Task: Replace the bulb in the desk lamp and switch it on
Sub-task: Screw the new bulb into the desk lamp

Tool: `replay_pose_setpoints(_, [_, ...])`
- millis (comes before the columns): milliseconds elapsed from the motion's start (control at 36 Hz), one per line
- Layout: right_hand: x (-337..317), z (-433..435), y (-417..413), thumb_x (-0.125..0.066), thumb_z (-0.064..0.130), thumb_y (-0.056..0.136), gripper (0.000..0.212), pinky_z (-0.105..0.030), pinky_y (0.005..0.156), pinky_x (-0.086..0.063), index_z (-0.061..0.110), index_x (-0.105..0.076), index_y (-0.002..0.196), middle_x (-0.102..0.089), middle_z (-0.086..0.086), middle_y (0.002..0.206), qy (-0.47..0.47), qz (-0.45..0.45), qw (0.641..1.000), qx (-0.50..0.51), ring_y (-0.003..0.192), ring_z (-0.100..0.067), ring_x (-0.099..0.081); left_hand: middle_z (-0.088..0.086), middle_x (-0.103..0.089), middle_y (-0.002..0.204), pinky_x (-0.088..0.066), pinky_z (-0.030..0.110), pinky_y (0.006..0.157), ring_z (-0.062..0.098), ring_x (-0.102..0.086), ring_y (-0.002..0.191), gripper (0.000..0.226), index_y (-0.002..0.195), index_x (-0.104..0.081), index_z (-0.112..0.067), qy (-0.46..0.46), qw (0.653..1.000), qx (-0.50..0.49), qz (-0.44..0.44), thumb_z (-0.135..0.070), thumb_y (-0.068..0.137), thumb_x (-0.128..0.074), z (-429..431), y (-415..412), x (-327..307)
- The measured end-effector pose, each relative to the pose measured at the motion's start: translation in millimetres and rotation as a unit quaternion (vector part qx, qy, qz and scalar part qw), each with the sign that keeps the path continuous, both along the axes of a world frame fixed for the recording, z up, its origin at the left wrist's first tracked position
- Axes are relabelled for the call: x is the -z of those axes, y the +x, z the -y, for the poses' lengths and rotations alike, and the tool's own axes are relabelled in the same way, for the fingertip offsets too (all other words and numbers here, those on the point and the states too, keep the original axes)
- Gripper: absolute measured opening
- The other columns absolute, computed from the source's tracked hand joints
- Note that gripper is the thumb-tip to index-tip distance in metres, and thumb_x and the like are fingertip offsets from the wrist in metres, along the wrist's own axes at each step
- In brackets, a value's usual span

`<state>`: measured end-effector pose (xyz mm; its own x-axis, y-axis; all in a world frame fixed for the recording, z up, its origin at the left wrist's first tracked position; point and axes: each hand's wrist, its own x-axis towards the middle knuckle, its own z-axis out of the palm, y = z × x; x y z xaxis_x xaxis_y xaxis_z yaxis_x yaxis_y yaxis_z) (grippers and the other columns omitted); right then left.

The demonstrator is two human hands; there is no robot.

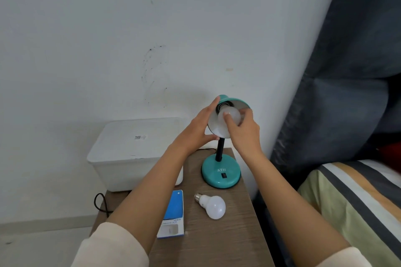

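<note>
Your left hand [196, 128] steadies the shade [234, 102] from its side while your right hand [243, 130] grips the bulb [231, 115] in the socket, whose long axis points toward you and slightly down, so turn about that line.

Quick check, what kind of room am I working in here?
Most likely a bedroom: a small wooden bedside table against a plain wall, a bed with striped bedding right beside it, and a teal desk lamp standing on the table.
</note>
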<state>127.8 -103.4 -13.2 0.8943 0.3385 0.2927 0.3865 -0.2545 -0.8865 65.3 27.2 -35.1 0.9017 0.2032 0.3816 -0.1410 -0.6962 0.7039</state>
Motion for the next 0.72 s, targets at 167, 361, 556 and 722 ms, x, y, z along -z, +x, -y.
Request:
replay_pose_setpoints(167, [7,-2,0,-0.067,0.037,0.079,0.060,-0.024,0.078,-0.045,0.008,-0.048,0.127,-0.058,-0.011,0.118,-0.040,0.010,0.999,-0.010,0.107,-0.024,-0.058,-0.008,-0.033,0.144,-0.037,0.036,0.109,0.007,-0.035,0.131,0.103,0.140,-0.005,-0.053,-0.007,1.000,-0.004,0.009,-0.010,0.076,-0.075,1,0,0])
replay_pose_setpoints(361, [8,-3,-1,-0.066,0.030,0.080,0.064,-0.028,0.087,-0.047,0.014,-0.036,0.134,-0.048,-0.010,0.130,-0.016,0.019,0.999,-0.027,0.114,-0.023,-0.051,-0.008,-0.032,0.146,-0.036,0.037,0.110,0.007,-0.034,0.133,0.102,0.142,-0.007,-0.050,-0.010,1.000,-0.001,0.011,-0.011,0.076,-0.075,2,-1,0])
replay_pose_setpoints(556, [4,-1,-1,-0.052,0.031,0.091,0.041,-0.020,0.074,-0.043,0.013,-0.043,0.126,-0.057,-0.012,0.121,0.017,0.008,1.000,-0.025,0.095,-0.018,-0.055,-0.016,-0.031,0.137,-0.037,0.035,0.110,0.002,-0.034,0.127,0.100,0.143,-0.007,-0.047,-0.005,1.000,-0.002,0.011,-0.013,0.077,-0.075,1,-1,1])
replay_pose_setpoints(722, [7,-3,-10,-0.053,0.021,0.090,0.044,-0.020,0.085,-0.036,0.022,-0.044,0.133,-0.040,-0.008,0.134,-0.021,0.057,0.996,-0.064,0.117,-0.021,-0.046,-0.006,-0.031,0.148,-0.036,0.037,0.110,0.007,-0.034,0.134,0.097,0.146,-0.009,-0.041,-0.016,1.000,-0.004,0.015,-0.017,0.078,-0.074,3,0,3])
